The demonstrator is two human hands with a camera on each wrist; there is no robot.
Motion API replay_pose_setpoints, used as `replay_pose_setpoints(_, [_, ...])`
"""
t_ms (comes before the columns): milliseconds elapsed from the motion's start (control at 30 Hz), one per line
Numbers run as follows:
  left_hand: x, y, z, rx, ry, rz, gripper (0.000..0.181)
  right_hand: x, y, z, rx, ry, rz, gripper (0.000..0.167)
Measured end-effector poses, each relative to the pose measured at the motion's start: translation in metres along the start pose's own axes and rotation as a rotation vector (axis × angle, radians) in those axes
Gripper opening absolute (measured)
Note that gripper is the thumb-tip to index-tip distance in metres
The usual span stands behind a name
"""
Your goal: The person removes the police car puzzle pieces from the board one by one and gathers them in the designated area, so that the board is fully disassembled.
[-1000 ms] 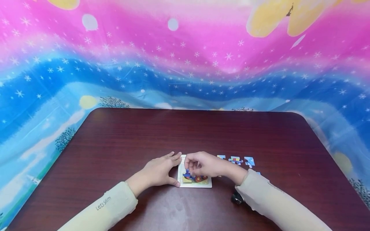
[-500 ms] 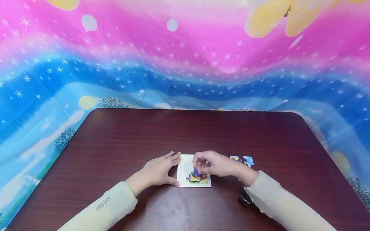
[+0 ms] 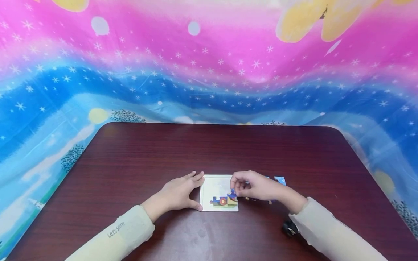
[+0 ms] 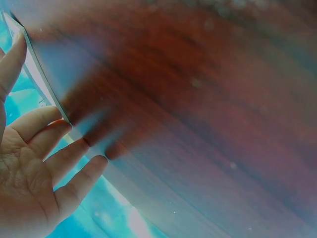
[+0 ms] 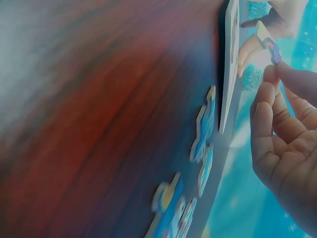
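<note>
A pale, flat puzzle board (image 3: 212, 186) lies on the table, seen edge-on in the right wrist view. Several printed puzzle pieces, one with a red-and-yellow round shape (image 3: 222, 201), sit along its near side. Pinched between the thumb and fingertips of my right hand (image 3: 256, 185) is a blue-and-yellow jigsaw piece (image 3: 232, 198), raised over the board's right part; the right wrist view shows this piece (image 5: 269, 44) tilted and apart from the board. My left hand (image 3: 179, 193) rests at the board's left edge, thumb at the near corner, fingers spread and fairly straight.
Loose jigsaw pieces (image 3: 280, 179) lie to the right of the board, partly hidden behind my right hand; the right wrist view shows several pieces (image 5: 202, 130) flat on the dark wooden table (image 3: 163, 152). A black object (image 3: 289, 228) shows under my right sleeve. Patterned cloth (image 3: 209, 72) hangs behind.
My right hand has moved rightward across the board, carrying the pinched piece from its left part to its right edge. More of the board now shows. The left hand has stayed in place.
</note>
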State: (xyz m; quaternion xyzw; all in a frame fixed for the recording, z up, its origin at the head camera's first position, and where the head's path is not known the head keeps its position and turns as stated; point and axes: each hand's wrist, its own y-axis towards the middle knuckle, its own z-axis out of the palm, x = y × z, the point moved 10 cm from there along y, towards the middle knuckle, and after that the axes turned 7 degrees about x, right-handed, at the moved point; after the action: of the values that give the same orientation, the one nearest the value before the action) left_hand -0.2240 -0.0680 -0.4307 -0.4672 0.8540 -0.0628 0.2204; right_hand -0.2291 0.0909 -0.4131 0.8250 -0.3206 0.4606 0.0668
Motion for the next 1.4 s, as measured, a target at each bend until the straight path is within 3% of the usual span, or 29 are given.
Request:
replay_pose_setpoints(667, [0.000, -0.001, 0.002, 0.005, 0.008, -0.002, 0.089, -0.021, -0.045, -0.008, -0.008, 0.070, 0.014, 0.009])
replay_pose_setpoints(833, [0.000, -0.001, 0.001, 0.005, 0.009, 0.000, 0.089, -0.027, -0.051, -0.007, 0.011, 0.066, 0.045, 0.011])
replay_pose_setpoints(1100, [-0.001, -0.001, 0.001, 0.010, 0.013, -0.001, 0.089, -0.028, -0.053, 0.000, 0.038, 0.027, 0.005, 0.014])
replay_pose_setpoints(1400, [0.001, 0.001, 0.002, 0.011, 0.016, -0.009, 0.089, -0.028, -0.054, 0.003, 0.052, 0.014, 0.022, 0.016])
